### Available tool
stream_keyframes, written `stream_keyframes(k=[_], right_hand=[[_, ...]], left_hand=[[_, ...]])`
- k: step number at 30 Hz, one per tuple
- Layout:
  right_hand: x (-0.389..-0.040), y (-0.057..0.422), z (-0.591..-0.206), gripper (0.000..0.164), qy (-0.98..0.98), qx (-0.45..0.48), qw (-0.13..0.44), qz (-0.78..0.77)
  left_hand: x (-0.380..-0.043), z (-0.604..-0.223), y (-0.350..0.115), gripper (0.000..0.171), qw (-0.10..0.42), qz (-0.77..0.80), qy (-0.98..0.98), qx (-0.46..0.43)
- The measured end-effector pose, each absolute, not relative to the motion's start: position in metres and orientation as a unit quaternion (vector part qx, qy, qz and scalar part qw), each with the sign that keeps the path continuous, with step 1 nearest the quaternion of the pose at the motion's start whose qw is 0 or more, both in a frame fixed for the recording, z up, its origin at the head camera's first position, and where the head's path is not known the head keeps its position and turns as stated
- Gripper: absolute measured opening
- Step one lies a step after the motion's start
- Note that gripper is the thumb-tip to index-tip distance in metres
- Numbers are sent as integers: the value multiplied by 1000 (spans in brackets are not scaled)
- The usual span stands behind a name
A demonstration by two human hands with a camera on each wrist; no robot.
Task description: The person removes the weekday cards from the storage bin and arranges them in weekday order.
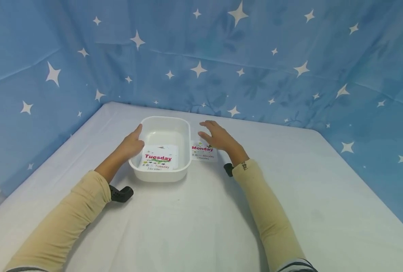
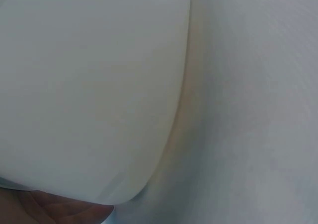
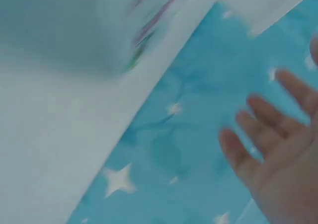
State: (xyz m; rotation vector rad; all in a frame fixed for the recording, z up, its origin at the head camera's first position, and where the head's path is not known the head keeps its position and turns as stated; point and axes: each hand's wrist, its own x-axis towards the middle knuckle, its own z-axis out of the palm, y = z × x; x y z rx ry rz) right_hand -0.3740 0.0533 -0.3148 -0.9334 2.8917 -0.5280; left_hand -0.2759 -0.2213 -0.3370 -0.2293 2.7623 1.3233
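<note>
The left hand [image 1: 130,146] grips a white tub [image 1: 160,176], long way pointing forward, Tuesday card [image 1: 158,158] inside. The right hand [image 1: 221,138] has its fingers spread.

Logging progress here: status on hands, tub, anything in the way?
Left hand grips white tub by left rim. Right hand empty, near Monday card. Tuesday card inside tub. No obstruction visible.

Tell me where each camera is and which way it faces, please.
Head: worn on the head, facing forward and down at the white tub, Tuesday card and Monday card; both sleeves, left hand and right hand show.
Left wrist: worn there, looking closely at the tub and white table; part of the left hand shows.
Right wrist: worn there, looking past the table's edge at the starry curtain; the right hand shows, palm visible.
Head and right wrist share the curtain and right hand.
</note>
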Motion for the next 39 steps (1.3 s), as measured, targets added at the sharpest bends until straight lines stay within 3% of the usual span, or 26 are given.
stream_keyframes(k=[5, 12, 17, 27, 39], right_hand=[[-347, 11, -305, 65, 934, -318, -20, -163], [-328, -34, -319, 75, 923, -369, 96, -49], [-325, -43, -324, 93, 920, -365, 125, 75], [-317, -51, -325, 84, 912, -367, 121, 138], [-319, -50, -324, 89, 912, -365, 129, 135]], left_hand=[[-276, -336, -223, 71, 31, 431, 899, -70], [-276, -338, -219, 73, 34, 441, 895, -58], [-279, -339, -219, 72, 31, 434, 899, -58], [-277, -339, -223, 72, 38, 436, 896, -71], [-277, -339, -223, 72, 31, 436, 897, -70]])
